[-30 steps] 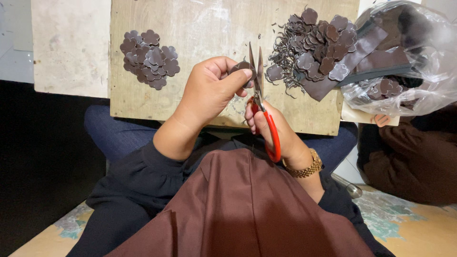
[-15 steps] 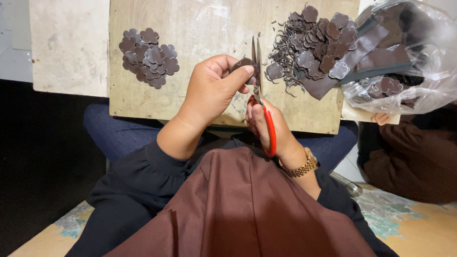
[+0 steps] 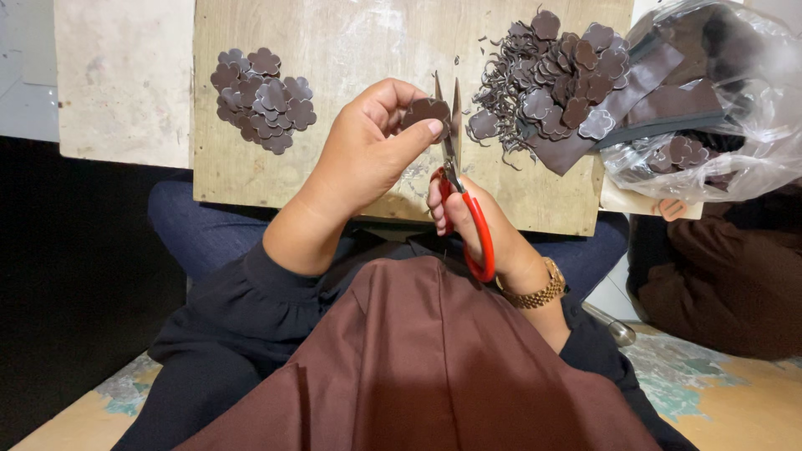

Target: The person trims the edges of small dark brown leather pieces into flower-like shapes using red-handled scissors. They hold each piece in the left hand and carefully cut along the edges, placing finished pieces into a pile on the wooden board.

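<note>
The left hand (image 3: pixel 363 154) pinches a small dark brown flower-shaped leather piece (image 3: pixel 424 111) between thumb and curled fingers, holding it just above the pale worn wooden surface (image 3: pixel 334 50) and right against the blades of the red-handled steel scissors (image 3: pixel 458 179). The right hand (image 3: pixel 480 225), directly below and beside the left one, is closed through the red loops, with the blades pointing away from the body and only slightly parted at the piece's edge. A neat pile of cut brown flower shapes (image 3: pixel 261 98) lies well to the left of the left hand, while a heap of uncut brown shapes and thin trimmings (image 3: pixel 555 83) lies up and to the right of the scissors, next to a clear plastic bag of brown strips (image 3: pixel 710 100).
</note>
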Demonstrator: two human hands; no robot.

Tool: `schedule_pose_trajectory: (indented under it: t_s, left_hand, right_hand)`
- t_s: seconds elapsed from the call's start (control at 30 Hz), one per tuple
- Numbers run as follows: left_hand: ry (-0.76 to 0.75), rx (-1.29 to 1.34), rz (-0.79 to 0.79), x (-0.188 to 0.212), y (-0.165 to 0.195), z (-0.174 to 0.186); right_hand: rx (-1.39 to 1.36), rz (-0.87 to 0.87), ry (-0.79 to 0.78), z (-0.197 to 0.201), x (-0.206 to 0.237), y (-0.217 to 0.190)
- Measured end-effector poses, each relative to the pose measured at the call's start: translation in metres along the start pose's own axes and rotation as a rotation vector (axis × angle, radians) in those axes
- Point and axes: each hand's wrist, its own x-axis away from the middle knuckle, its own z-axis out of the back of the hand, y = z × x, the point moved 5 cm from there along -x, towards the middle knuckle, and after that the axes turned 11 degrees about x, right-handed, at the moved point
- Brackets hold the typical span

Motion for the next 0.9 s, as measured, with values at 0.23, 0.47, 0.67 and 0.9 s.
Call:
schedule_pose_trajectory:
  t_s: [0.23, 0.47, 0.67, 0.9]
  left_hand:
    - [0.025, -0.01, 0.023, 0.001, 0.004, 0.0]
    - [0.036, -0.027, 0.02, 0.001, 0.004, -0.002]
    - [0.04, -0.024, 0.018, 0.002, 0.003, -0.002]
    - [0.032, 0.025, 0.011, 0.002, 0.0, 0.0]
  right_hand:
    - [0.021, 0.025, -0.014, -0.002, 0.001, -0.006]
    - [0.017, 0.019, -0.004, -0.001, 0.001, -0.01]
    - [0.004, 0.031, 0.023, -0.003, 0.0, -0.012]
    - [-0.08, 0.017, 0.019, -0.006, 0.0, -0.011]
